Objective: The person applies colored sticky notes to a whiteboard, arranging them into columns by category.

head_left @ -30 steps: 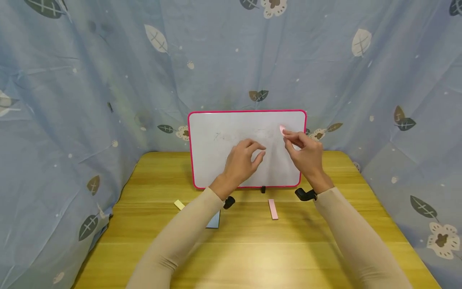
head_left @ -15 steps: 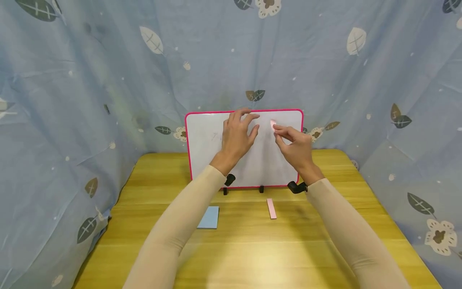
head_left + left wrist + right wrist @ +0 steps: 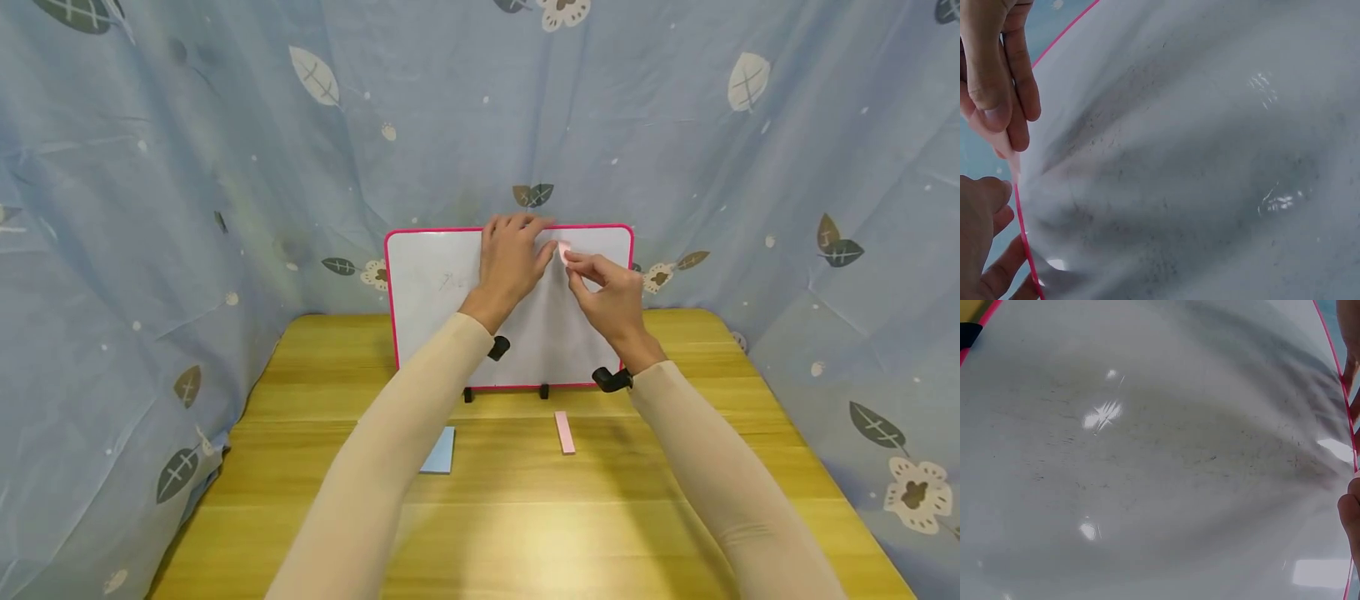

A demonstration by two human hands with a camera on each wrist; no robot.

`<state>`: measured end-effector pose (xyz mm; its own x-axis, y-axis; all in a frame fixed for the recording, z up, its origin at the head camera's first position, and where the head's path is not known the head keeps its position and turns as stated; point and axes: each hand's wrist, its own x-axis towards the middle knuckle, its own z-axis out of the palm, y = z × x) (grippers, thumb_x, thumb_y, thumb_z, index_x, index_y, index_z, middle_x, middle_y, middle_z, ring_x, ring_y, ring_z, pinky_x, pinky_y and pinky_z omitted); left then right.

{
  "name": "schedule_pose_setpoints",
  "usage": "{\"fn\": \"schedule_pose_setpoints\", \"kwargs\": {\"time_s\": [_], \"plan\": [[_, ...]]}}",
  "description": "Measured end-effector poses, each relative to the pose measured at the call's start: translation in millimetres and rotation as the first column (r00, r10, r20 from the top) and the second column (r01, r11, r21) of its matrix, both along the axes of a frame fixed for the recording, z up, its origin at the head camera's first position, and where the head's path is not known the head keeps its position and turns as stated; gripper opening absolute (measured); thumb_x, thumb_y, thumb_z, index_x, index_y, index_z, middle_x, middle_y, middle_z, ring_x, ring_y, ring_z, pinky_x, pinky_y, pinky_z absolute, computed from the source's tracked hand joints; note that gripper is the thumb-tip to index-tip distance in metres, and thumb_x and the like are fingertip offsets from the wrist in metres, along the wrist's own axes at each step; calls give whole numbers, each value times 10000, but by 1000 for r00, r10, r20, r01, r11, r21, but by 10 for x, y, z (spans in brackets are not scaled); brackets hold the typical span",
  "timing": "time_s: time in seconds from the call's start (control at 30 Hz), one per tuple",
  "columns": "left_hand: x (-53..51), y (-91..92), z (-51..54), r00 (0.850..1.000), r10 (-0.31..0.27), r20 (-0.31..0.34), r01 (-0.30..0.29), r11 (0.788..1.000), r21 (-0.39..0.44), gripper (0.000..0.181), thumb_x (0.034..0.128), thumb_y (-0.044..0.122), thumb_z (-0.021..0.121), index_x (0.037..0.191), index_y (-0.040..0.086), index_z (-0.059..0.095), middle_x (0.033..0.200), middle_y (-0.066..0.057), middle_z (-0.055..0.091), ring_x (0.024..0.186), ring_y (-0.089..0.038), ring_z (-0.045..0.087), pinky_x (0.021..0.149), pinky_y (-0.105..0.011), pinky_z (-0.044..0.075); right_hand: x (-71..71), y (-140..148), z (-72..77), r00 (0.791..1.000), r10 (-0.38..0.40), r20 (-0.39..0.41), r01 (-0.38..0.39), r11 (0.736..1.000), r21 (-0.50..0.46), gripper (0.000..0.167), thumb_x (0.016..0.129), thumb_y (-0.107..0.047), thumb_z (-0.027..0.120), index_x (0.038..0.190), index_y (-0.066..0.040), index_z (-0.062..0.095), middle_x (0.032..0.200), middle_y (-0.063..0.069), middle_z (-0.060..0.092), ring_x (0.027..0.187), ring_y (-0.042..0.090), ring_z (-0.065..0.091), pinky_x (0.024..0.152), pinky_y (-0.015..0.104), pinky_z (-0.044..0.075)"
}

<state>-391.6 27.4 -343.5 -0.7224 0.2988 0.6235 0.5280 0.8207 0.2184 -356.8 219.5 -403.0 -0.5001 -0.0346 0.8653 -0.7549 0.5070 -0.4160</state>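
Observation:
A white board (image 3: 423, 325) with a pink-red rim stands upright at the back of the wooden table. Near its upper right, my right hand (image 3: 611, 300) pinches a small pink sticky note (image 3: 563, 250) between thumb and fingers. My left hand (image 3: 512, 262) lies over the board's top edge, fingers at the rim and thumb extended close to the note. In the left wrist view, the left hand's fingers (image 3: 1007, 272) reach the rim, below the right hand (image 3: 997, 81). Whether the note touches the board is hard to tell.
A pink sticky-note pad (image 3: 565, 433) lies on the table in front of the board. Left of it is a blue pad (image 3: 441, 454), partly behind the left sleeve. Black feet (image 3: 543, 392) support the board. A patterned blue curtain (image 3: 450, 125) hangs behind.
My left hand has risen from the board's middle to its top edge and moved right toward the note. The right hand has carried the pink note slightly left and up.

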Motion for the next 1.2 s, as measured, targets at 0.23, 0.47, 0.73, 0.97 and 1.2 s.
{"fn": "schedule_pose_setpoints", "kwargs": {"time_s": [0.23, 0.47, 0.73, 0.97, 1.2], "plan": [[-44, 111, -10, 999, 45, 26, -46, 998, 48, 362, 1170, 444, 724, 1500, 319, 804, 1454, -5, 789, 1416, -286, 686, 1410, -535, 360, -43, 11, 1, 1000, -10, 8, 10, 1000, 12, 99, 1003, 94, 829, 1092, 59, 855, 1241, 197, 884, 1144, 416, 880, 1045, 90, 575], [-102, 201, -13, 996, 79, 34, -82, 993, 82, 340, 1141, 446, 772, 1458, 339, 829, 1372, 6, 793, 1347, -257, 705, 1369, -514, 381, -69, -3, -5, 1000, -9, 16, 8, 1000, 20, 116, 1006, 86, 829, 1119, 73, 851, 1249, 209, 880, 1156, 420, 877, 1063, 90, 568], [-139, 236, -58, 995, 97, 21, -99, 985, 138, 296, 1092, 430, 845, 1368, 325, 862, 1304, -2, 799, 1298, -261, 710, 1372, -522, 377, -112, -30, -66, 1000, 2, 19, -2, 1000, -4, 108, 987, 102, 838, 1079, 54, 870, 1206, 214, 888, 1117, 437, 882, 1038, 86, 575], [-139, 308, -82, 993, 113, 33, -117, 979, 165, 357, 1059, 472, 874, 1352, 270, 842, 1329, -24, 789, 1327, -286, 708, 1388, -541, 347, -112, 4, -121, 1000, -24, 15, 23, 999, 43, 133, 1001, 87, 835, 1131, 75, 861, 1230, 204, 887, 1156, 413, 880, 1089, 106, 565], [-174, 357, -59, 989, 130, 65, -141, 967, 214, 302, 1070, 466, 860, 1289, 261, 831, 1309, -20, 786, 1313, -300, 711, 1427, -572, 282, -102, -21, -137, 997, -74, -25, 76, 991, 109, 158, 1017, 57, 841, 1174, 68, 859, 1239, 213, 884, 1171, 394, 878, 1119, 254, 623]]}}
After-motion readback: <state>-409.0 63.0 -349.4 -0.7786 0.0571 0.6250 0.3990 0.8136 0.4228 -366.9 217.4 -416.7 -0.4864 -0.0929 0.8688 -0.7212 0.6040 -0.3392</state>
